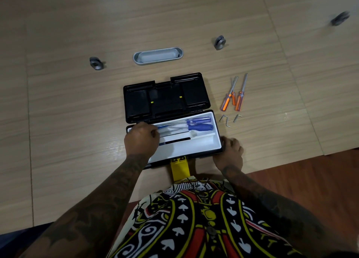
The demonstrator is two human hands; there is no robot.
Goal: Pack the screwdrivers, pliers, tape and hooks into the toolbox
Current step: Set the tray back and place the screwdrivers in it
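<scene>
The left hand (141,139) lay in the open toolbox (218,129), its fingers (154,132) touching screwdriver shafts; the handles (200,123) lay to their right. Behind them stood the lid (167,98). The right hand (230,150) rested against the toolbox's right end. Beyond those fingers lay two hooks (225,119), and farther behind, three screwdrivers (233,94) on the table (77,102).

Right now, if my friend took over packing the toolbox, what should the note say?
Left hand: fingers curled over tools inside the open black toolbox's white tray.
Right hand: rests against the toolbox's right end, steadying it.
Done: two blue-handled screwdrivers lie in the tray.
Left: three orange-handled screwdrivers and small metal hooks on the wooden table, right of the box. Pliers and tape aren't visible.
</scene>
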